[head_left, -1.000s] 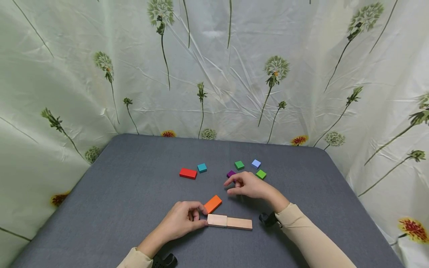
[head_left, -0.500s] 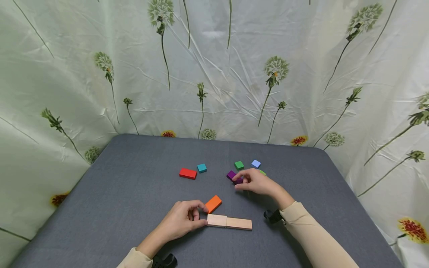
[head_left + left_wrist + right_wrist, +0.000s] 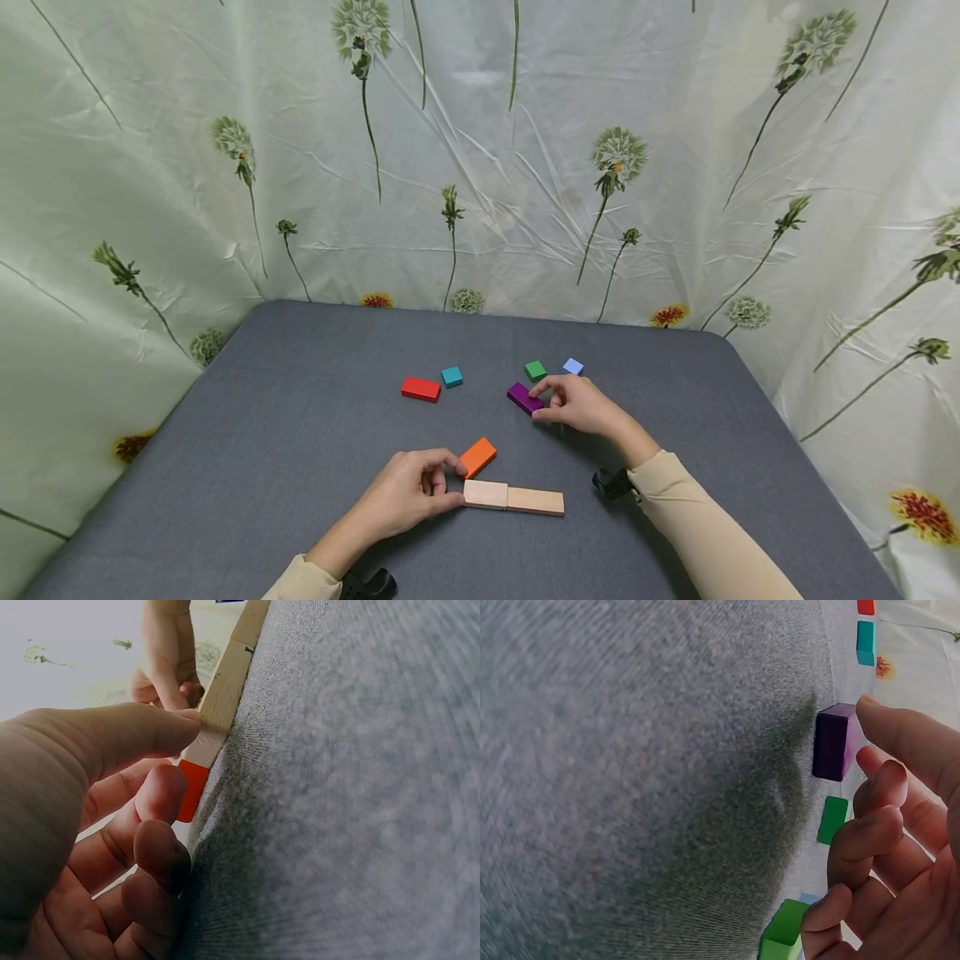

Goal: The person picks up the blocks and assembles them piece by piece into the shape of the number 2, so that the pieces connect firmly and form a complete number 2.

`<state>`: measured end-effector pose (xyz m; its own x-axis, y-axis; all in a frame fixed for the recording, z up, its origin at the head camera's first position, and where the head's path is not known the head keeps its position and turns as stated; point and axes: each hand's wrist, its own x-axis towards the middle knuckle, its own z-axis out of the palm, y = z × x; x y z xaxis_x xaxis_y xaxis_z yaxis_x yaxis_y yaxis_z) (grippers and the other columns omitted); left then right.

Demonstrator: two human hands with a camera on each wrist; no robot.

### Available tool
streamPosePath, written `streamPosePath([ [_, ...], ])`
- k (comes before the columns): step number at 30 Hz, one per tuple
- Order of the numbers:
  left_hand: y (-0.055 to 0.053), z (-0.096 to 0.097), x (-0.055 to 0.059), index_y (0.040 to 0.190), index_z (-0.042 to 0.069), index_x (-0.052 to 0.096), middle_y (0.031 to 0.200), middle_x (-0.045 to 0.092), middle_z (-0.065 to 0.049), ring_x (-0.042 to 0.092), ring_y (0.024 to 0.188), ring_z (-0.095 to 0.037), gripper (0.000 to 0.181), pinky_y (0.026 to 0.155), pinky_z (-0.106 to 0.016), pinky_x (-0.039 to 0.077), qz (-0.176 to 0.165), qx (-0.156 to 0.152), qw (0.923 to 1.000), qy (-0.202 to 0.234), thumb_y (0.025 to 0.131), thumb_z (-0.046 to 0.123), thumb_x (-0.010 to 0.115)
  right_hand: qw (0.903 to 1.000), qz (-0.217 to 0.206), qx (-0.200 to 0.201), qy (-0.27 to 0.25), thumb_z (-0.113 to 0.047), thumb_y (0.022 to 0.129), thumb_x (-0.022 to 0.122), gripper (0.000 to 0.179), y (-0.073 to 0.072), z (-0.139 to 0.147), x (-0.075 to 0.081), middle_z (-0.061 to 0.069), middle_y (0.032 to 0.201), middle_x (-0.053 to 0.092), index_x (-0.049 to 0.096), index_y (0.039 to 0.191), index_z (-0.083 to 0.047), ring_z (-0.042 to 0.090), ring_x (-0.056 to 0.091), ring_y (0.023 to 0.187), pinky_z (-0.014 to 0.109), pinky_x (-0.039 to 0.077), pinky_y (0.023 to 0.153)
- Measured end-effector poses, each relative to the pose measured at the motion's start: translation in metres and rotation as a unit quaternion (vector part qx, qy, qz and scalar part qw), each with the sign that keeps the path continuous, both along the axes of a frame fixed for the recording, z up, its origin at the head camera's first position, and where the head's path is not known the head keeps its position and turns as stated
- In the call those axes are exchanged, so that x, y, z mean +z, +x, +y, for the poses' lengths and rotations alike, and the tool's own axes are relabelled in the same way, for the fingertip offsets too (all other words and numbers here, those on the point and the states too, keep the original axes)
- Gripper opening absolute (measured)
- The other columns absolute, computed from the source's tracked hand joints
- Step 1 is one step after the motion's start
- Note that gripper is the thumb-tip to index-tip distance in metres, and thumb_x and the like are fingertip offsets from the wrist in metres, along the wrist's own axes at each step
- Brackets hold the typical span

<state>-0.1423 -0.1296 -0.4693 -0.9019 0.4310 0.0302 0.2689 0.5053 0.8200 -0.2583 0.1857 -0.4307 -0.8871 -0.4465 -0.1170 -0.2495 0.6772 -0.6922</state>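
My left hand (image 3: 411, 492) touches the left end of the nearer pale wooden block (image 3: 486, 494), the thumb tip at that end and the index fingertip at the low end of the orange block (image 3: 477, 457). Its other fingers curl loosely beneath, holding nothing. A second pale wooden block (image 3: 536, 501) continues the row to the right. Farther back, my right hand (image 3: 579, 407) reaches over the right end of the purple block (image 3: 832, 746), which lies on the table. Thumb and index fingertips are right at its top edge, spread apart; the remaining fingers are bent and relaxed.
Behind the purple block lie a dark green block (image 3: 536, 371) and a light blue block (image 3: 573, 367). A light green block (image 3: 784, 930) is hidden behind my right hand in the head view. A red block (image 3: 421, 389) and a teal block (image 3: 452, 377) lie to the left.
My right hand has moved right and slightly away from me, over the purple block's right end, now covering the light green block. My left hand and the blocks stay in place.
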Motion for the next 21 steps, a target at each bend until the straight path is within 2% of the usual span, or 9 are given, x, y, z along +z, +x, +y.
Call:
streamPosePath([
  [21,0.0002,0.0004,0.0014,0.108,0.021,0.076,0.07,0.058,0.011,0.047,0.057,0.002,0.025,0.053,-0.019,0.039,-0.002,0.005,1.0,-0.003,0.088,0.021,0.091,0.9987,0.005,-0.04,0.03,-0.021,0.092,0.086,0.034,-0.0039,0.0005,-0.0083,-0.005,0.069,0.052,0.072,0.119,-0.005,0.009,0.046,0.06,0.026,0.037,0.057],
])
